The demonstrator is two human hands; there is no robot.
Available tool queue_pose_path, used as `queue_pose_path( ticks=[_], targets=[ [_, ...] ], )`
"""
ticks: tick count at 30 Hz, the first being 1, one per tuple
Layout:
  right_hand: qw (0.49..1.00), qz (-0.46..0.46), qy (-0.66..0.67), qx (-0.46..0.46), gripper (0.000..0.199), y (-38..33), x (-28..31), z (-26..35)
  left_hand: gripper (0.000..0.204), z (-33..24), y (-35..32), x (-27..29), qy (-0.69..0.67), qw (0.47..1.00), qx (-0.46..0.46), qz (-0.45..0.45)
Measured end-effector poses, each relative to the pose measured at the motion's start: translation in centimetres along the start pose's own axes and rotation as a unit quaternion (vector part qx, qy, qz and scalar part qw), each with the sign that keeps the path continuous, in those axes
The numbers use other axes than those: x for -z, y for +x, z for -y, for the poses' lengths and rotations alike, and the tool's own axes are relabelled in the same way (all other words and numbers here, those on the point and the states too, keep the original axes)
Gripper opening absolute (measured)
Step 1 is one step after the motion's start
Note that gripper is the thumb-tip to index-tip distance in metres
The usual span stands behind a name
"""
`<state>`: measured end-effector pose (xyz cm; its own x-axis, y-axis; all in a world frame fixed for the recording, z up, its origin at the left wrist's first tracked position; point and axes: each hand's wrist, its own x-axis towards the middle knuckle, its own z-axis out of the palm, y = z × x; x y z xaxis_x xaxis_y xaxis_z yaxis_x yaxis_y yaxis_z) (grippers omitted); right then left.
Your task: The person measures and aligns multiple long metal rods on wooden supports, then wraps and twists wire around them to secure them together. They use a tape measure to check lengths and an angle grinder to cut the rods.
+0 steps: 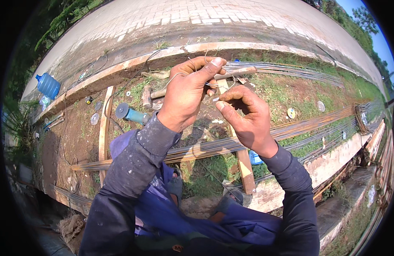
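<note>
**Both hands on thin wire above the rebar bundle**

Setting: outdoors, bright sun. Ground was patchy grass and bare red soil (73,141), bounded on the far side by a concrete kerb (120,68) and a brick-paved road (197,17). A low concrete edge ran along the near right.

Hands: both raised in front of the person, above the ground, dark sleeves coming in from the lower edge. Left hand (186,96) was closed, thumb pressed along the forefinger, pinching a thin wire (173,78) that looped out to the left of the knuckles. Right hand (244,115) was curled just beside it, fingertips pinched narrow on the other end of the same wire. The two hands were nearly touching. The wire was held in the air between them, not resting on anything.

Surroundings: a long rebar bundle (316,121) lay across the ground beneath the hands, supported on a wooden batten (244,164). A second bundle lay by the kerb. An angle grinder (131,114) and a hammer (146,96) lay on the soil to the left, near another plank (104,123). A blue water bottle (48,85) stood at far left. Nothing blocked the hands.
</note>
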<state>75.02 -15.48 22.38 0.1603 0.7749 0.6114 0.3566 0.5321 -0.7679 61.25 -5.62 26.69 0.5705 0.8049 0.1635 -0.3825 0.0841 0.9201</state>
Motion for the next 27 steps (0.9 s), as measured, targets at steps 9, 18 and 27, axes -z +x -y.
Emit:
queue_pose_path(
  ticks=[9, 18, 27],
  targets=[
    [0.998, 0.026, 0.050, -0.022, 0.014, -0.2, -0.1, 1.0, 0.024, 0.1, -0.6, 0.1, 0.062, 0.997, -0.038, -0.021],
    [0.994, -0.078, 0.011, -0.073, 0.027, -0.1, -0.1, 1.1, 0.024, 0.1, -0.5, 0.0, 0.116, 0.991, -0.055, -0.039],
    [0.961, 0.026, -0.246, 0.122, 0.028, 1.5, 2.1, 0.2, 0.024, 1.1, -0.6, -0.1, 0.282, 0.941, -0.184, -0.036]
  ],
)
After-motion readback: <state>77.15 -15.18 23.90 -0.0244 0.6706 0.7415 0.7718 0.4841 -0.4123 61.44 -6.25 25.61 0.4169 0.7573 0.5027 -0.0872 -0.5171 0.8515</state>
